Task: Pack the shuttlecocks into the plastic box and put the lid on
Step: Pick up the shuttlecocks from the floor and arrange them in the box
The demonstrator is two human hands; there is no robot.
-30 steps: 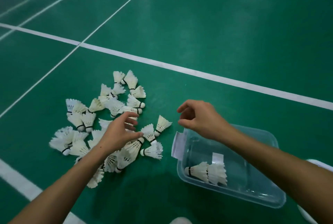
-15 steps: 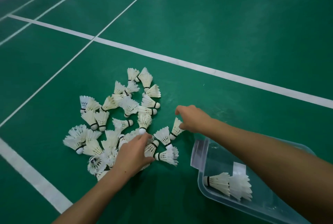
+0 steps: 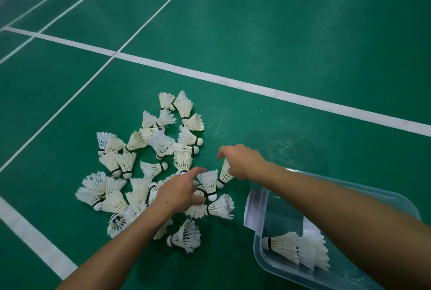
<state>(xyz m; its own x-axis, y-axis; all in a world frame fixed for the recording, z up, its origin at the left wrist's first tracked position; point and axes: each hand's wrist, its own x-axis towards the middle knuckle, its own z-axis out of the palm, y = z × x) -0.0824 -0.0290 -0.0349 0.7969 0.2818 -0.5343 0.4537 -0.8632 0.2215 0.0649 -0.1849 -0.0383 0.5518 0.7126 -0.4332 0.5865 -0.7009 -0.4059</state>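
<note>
You're mid-grab: right hand pinching one shuttlecock, left hand curled onto the pile. Next, drop them into the plastic box.

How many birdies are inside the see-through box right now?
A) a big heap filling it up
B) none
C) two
C: two shuttlecocks lie side by side at the near end of the plastic box; all the others are in the pile on the floor.
</note>
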